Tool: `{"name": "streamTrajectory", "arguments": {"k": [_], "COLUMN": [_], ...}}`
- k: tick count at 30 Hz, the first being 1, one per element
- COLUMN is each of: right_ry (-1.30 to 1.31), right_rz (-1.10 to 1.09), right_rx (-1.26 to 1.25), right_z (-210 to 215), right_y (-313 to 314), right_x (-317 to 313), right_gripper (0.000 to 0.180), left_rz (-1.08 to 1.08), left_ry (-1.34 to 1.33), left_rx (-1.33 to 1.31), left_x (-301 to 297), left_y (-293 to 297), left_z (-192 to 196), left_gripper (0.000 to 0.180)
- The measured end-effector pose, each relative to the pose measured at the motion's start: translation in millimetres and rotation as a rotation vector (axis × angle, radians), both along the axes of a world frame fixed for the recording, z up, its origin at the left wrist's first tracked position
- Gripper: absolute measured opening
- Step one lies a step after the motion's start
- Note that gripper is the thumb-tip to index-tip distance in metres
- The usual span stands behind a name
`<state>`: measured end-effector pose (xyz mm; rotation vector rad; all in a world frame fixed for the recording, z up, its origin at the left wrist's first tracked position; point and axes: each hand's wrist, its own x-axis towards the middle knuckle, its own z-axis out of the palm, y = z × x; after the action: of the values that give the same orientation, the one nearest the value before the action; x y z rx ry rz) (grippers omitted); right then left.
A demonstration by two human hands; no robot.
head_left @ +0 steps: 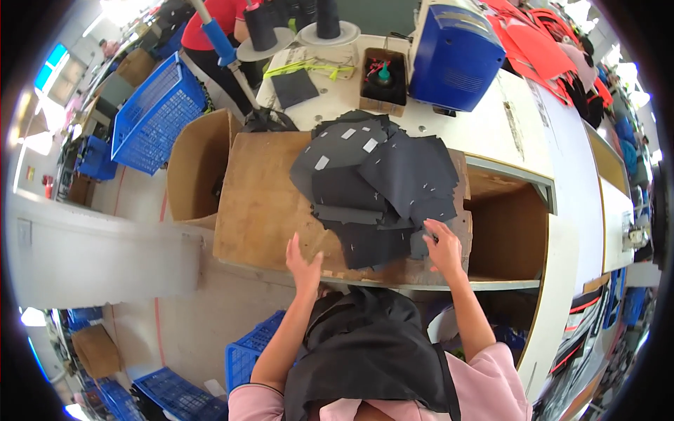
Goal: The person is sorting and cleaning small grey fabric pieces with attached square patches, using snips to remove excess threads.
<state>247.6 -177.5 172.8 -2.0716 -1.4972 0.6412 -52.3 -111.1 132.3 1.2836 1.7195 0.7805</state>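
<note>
A loose pile of dark grey cut fabric pieces [344,184] lies on the brown wooden board [256,200] in front of me. Several pieces carry small white labels or marks. My left hand [304,265] is raised over the board's near edge, left of the pile, its fingers apart and nothing in it. At the pile's lower right corner is my right hand [444,250], fingers spread, close to the fabric; whether the fingertips touch it I cannot tell. A black apron [372,351] covers my lap.
Beyond the board stand a blue machine housing [456,59], a small bin [383,83] and dark thread cones [260,28]. A cardboard box [200,165] and blue crate [158,112] are at left. Orange-red fabric [533,49] lies far right. Another person in red [210,35] stands behind the table.
</note>
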Motion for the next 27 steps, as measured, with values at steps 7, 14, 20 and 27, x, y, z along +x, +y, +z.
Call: {"name": "streamTrajectory", "arguments": {"k": [7,14,20,27], "right_ry": [-0.316,-0.451,0.33,1.287], "right_rz": [0.085,0.166,0.388,0.479], "right_rx": [0.267,0.306,0.203,-0.374], "right_z": [25.0,3.9,121.1,119.3], "right_y": [112.8,156.3,99.5,92.2], "right_x": [-58.6,-17.7,-103.6,-184.1], "right_gripper": [0.048,0.012,0.015,0.015], "left_rz": [-0.14,-0.063,0.265,0.137], "left_ry": [-0.557,-0.593,-0.774,-1.293], "left_rx": [-0.098,-0.091,0.185,0.182], "left_x": [10.5,-17.9,-29.7,-108.1], "left_y": [-29.4,-53.5,-41.6,-67.3], "left_z": [33.5,47.6,84.4,111.0], "left_gripper": [0.05,0.042,0.056,0.093]}}
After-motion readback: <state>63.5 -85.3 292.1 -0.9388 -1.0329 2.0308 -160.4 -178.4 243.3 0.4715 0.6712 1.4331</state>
